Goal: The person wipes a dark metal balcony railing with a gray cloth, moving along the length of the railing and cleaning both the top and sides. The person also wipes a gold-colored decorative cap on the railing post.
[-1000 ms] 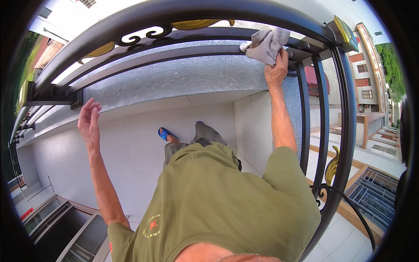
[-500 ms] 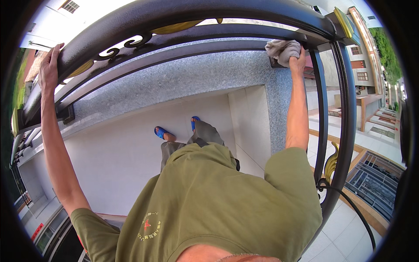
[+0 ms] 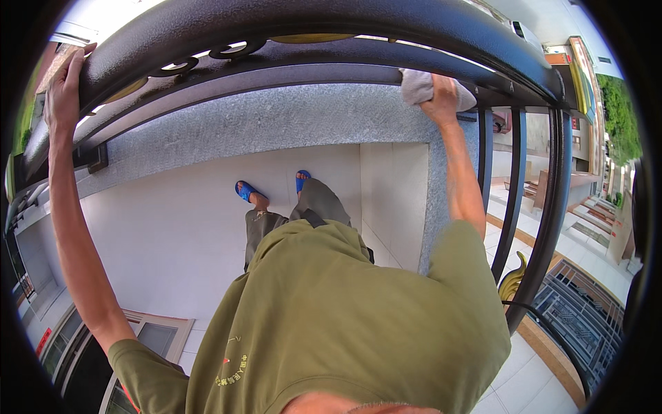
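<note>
Head view: a person stands at the corner of a railing [image 3: 558,165], both arms spread wide. Right hand [image 3: 441,103] – closed around a bunched grey cloth [image 3: 415,86], which lies against the lower bars [image 3: 310,74] near the corner, over the stone ledge [image 3: 262,117]. Left hand [image 3: 63,96] – laid on the top rail [image 3: 310,17] at the far left, fingers reaching along its edge; how firmly it grips cannot be told. Likely faults and their causes are as follows. The cloth is only bunched in the fingers, with loose ends sticking out on both sides, so a slackened hold could let it slip through the gap between the bars and fall to the outer side. Its folds might also catch where the bars meet the corner, or the knuckles might scrape there, since space is tight. With the arms so far apart, balance probably depends partly on the left hand; should that hand slide on the smooth rail, the body could tip towards the railing. The blue sandals [image 3: 249,191] on the pale floor [image 3: 172,193] would add to this risk if their soles slid. The black cable [image 3: 565,346] at the right could snag a passing elbow
</note>
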Motion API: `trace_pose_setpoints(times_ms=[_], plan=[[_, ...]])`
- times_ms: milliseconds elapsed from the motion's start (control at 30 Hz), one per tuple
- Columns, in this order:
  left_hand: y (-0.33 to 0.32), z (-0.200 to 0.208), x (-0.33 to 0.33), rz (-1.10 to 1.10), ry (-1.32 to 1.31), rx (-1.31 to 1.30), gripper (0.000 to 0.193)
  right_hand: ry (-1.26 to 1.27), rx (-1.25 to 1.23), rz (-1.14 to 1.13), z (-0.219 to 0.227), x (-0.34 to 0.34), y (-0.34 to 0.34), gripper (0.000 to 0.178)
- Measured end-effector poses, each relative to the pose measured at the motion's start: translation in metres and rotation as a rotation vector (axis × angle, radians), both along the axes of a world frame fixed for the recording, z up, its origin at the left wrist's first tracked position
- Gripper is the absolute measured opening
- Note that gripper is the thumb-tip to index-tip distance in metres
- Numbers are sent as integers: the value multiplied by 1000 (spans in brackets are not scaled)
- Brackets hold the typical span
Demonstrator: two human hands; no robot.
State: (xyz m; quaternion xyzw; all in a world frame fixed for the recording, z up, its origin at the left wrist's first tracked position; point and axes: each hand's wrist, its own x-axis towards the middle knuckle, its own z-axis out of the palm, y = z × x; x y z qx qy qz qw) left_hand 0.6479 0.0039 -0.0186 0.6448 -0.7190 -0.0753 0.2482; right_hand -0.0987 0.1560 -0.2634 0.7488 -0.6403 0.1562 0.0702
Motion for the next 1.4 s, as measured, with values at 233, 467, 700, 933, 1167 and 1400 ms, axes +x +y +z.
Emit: trace_pose_setpoints(times_ms=[233, 467, 700, 933, 1167, 1400], plan=[[-1, 4, -7, -10, -71, -46, 53, -151, -112, 310, 9, 198, -28, 73], [1, -2, 6, -33, -3, -63, 53, 97, 56, 107, 27, 46, -9, 63], [-3, 1, 3, -44, -41, -16, 53, 318, 501, -167, 39, -73, -19, 52], [6, 1, 5, -61, -74, -35, 50, 116, 278, 238, 40, 64, -36, 45], [12, 5, -19, -4, -88, -58, 48, -12, 182, 509, 13, 383, -76, 52], [37, 22, -64, 53, 7, -88, 38, -166, 237, 582, 21, 440, -87, 41]])
